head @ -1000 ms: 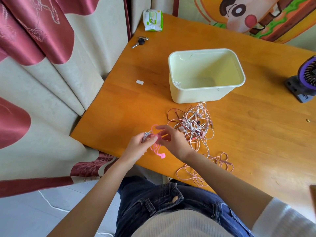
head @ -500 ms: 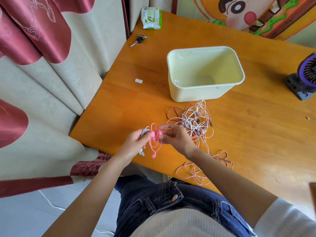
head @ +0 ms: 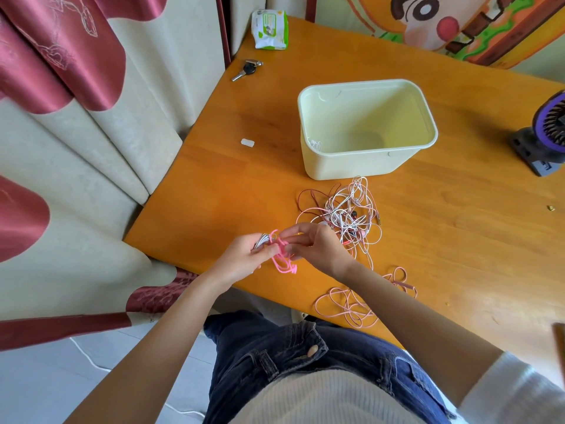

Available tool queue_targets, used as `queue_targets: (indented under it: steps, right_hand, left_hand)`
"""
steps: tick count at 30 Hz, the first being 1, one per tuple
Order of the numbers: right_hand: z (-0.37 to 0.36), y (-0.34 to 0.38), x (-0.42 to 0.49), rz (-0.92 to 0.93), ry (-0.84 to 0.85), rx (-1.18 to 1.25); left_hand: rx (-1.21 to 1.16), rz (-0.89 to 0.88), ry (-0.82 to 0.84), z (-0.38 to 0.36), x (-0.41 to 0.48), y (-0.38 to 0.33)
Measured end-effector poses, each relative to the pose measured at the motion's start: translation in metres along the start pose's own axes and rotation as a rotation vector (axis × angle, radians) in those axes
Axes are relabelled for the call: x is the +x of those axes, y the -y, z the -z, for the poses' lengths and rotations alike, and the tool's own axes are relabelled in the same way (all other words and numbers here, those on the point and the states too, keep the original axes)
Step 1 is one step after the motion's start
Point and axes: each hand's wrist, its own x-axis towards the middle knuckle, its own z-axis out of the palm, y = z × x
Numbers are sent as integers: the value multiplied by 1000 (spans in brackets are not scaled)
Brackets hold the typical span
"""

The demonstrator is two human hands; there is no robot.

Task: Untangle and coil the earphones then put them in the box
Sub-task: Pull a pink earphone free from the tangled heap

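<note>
Wooden table [head: 458, 228], both hands pinching pink earphones [head: 282, 261]

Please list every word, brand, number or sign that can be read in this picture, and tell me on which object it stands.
Nothing can be read with certainty.
On the wipes pack: a green label with print, too small and blurred to read.
On the fan: any marking on its base is too small to tell.
On the box, the keys and the pink earphone cable: no writing visible.
</note>
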Motion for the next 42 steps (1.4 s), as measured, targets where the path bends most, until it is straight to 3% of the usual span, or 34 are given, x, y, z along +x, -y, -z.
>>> queue_targets:
  steps: [7,13,20,24,31,37,42]
  right_hand:
    - [7,2,-2,-33,-99,164]
    - [0,8,-2,39,-89,-71]
    - [0,4,-2,-51,-82,311]
    - [6,6,-1,-56,-131,407]
    - [25,-4,4,-71,-332,349]
    - [32,-9,0,-78,-388,384]
    - [33,-11,0,-45,-375,274]
  left_hand:
    - [-7,-12,-71,1,2,-2]
    - [-112,-1,-90,-7,5,0]
    - [-118,-5,-52,-1,4,2]
    - [-91,2,-75,0,4,6]
    - [168,28,-258,14,8,20]
    - [354,43,-327,16,16,32]
    - [424,51,-386,11,25,36]
